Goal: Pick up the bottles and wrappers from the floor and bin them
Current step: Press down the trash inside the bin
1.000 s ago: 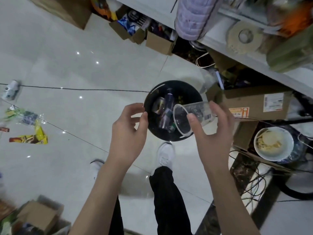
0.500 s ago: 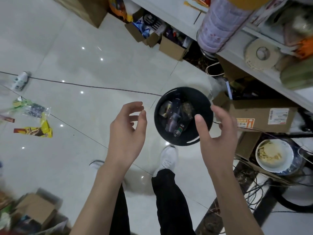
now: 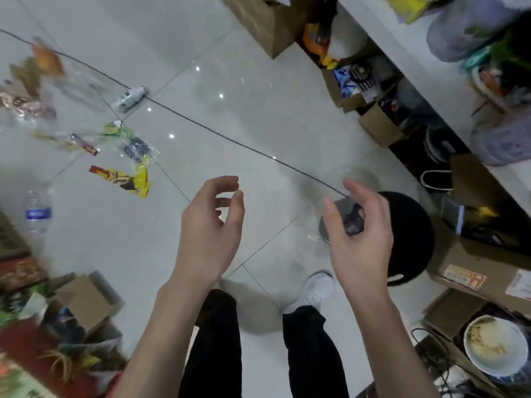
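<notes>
A person looks down at a pale tiled floor (image 3: 230, 116). Both hands are raised, loosely curled and holding nothing: the left hand (image 3: 211, 231) well to the left of a round black bin (image 3: 411, 237), the right hand (image 3: 360, 234) overlapping the bin's left rim. Far left of the bin, litter lies on the tiles: a yellow wrapper (image 3: 126, 180), a clear wrapper (image 3: 135, 147), a small white bottle (image 3: 129, 98) and a clear water bottle (image 3: 36, 209).

I see the glossy pale tiled floor (image 3: 244, 116) carrying a clear plastic water bottle (image 3: 36, 209), yellow-and-red snack wrappers (image 3: 123, 179), a small white bottle (image 3: 130, 98) and a round black bin (image 3: 413, 239).
</notes>
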`<move>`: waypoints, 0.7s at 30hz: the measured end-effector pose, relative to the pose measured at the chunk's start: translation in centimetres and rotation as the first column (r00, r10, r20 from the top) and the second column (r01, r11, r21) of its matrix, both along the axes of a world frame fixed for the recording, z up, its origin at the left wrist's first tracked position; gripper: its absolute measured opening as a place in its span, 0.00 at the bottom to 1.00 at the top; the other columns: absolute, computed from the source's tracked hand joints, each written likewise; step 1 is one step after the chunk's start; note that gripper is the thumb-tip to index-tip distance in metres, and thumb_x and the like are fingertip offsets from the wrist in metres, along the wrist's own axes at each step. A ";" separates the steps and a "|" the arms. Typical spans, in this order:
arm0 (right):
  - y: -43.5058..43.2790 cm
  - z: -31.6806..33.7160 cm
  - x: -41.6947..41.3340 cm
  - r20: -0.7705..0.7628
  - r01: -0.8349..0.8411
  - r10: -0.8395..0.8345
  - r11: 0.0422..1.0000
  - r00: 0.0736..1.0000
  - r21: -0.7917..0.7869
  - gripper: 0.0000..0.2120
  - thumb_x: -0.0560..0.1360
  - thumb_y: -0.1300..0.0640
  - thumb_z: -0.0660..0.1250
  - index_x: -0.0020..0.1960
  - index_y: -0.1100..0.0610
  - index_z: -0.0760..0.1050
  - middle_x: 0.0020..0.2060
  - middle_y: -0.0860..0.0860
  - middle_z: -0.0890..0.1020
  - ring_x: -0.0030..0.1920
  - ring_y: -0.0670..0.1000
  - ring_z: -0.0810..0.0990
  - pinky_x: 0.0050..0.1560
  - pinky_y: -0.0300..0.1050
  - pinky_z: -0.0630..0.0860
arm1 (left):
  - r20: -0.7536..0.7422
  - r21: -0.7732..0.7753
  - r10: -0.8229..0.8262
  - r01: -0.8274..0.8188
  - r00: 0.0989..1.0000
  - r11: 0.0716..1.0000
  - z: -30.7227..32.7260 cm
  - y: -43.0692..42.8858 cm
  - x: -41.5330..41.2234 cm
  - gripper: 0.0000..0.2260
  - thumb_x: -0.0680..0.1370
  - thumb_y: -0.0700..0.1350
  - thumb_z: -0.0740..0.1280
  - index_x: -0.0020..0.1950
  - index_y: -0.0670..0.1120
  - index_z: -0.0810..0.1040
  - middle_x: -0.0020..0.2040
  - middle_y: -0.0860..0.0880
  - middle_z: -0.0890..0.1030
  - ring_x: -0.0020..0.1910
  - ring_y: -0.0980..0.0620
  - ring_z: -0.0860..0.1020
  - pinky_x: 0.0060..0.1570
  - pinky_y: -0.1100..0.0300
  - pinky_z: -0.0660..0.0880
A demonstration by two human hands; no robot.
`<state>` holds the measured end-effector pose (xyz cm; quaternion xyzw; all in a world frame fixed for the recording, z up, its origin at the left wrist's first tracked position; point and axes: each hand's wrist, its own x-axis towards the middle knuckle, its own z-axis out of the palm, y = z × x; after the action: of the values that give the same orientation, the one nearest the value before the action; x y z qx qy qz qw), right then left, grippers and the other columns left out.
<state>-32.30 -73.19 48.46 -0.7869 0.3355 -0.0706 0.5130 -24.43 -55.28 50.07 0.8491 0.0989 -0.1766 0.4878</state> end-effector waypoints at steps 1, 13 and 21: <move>1.7 0.1 1.0 0.012 -0.028 0.028 1.000 1.000 -0.013 0.23 0.77 0.39 0.68 0.67 0.48 0.76 0.63 0.41 0.75 0.67 0.42 0.74 0.69 0.36 0.68 | 0.015 0.007 0.020 -0.020 1.000 1.000 0.2 1.7 0.6 0.08 0.82 0.46 0.65 0.60 0.53 0.78 0.56 0.62 0.81 0.49 0.66 0.79 0.43 0.71 0.74; 22.7 2.3 11.0 0.004 -0.334 0.334 0.941 0.943 0.061 0.17 0.78 0.47 0.71 0.66 0.46 0.77 0.60 0.39 0.77 0.64 0.40 0.76 0.64 0.30 0.69 | 0.049 0.006 0.288 -0.289 0.956 0.957 2.6 22.5 4.9 0.08 0.82 0.47 0.65 0.60 0.54 0.78 0.56 0.64 0.80 0.49 0.66 0.78 0.42 0.72 0.73; 34.6 2.7 14.9 0.039 -0.515 0.514 0.854 0.857 0.073 0.17 0.77 0.49 0.73 0.65 0.48 0.77 0.60 0.42 0.77 0.63 0.44 0.77 0.63 0.33 0.71 | 0.057 0.062 0.429 -0.432 0.902 0.900 3.1 34.6 5.4 0.08 0.82 0.48 0.65 0.60 0.54 0.78 0.57 0.63 0.80 0.50 0.66 0.78 0.44 0.68 0.73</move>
<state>-17.39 -38.60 51.20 -0.8260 0.1110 0.0755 0.5474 -19.04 -20.69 53.19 0.8270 0.2800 -0.0430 0.4856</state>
